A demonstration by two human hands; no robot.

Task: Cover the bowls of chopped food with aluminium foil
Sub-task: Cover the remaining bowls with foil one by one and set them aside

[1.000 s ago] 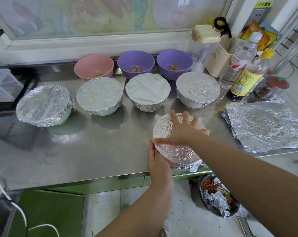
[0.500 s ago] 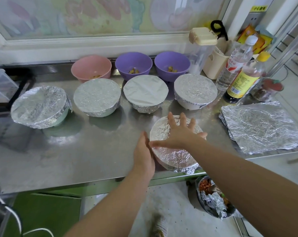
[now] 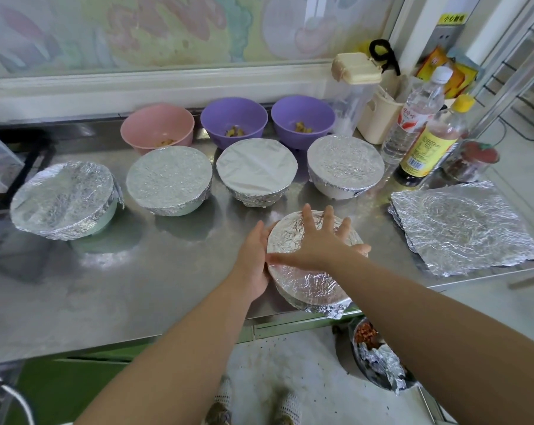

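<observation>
A foil-covered bowl [image 3: 311, 283] stands near the front edge of the steel counter [image 3: 136, 286]. My right hand [image 3: 320, 240] lies flat on its foil top with fingers spread. My left hand [image 3: 255, 262] presses its palm against the bowl's left side. Behind it stand several foil-covered bowls, among them the leftmost covered bowl [image 3: 64, 200] and the rightmost covered bowl [image 3: 345, 167]. At the back a pink bowl [image 3: 157, 127] and two purple bowls [image 3: 233, 121] [image 3: 302, 118] sit uncovered with chopped food in them.
A stack of foil sheets [image 3: 462, 228] lies at the right. Bottles [image 3: 428, 142], a cream container [image 3: 379, 118] and a jar [image 3: 474, 161] crowd the back right. A bin with foil scraps [image 3: 379, 360] sits on the floor below the counter edge.
My left hand slid from the bowl's near-left edge up along its left side. My right hand stayed flat on the foil top.
</observation>
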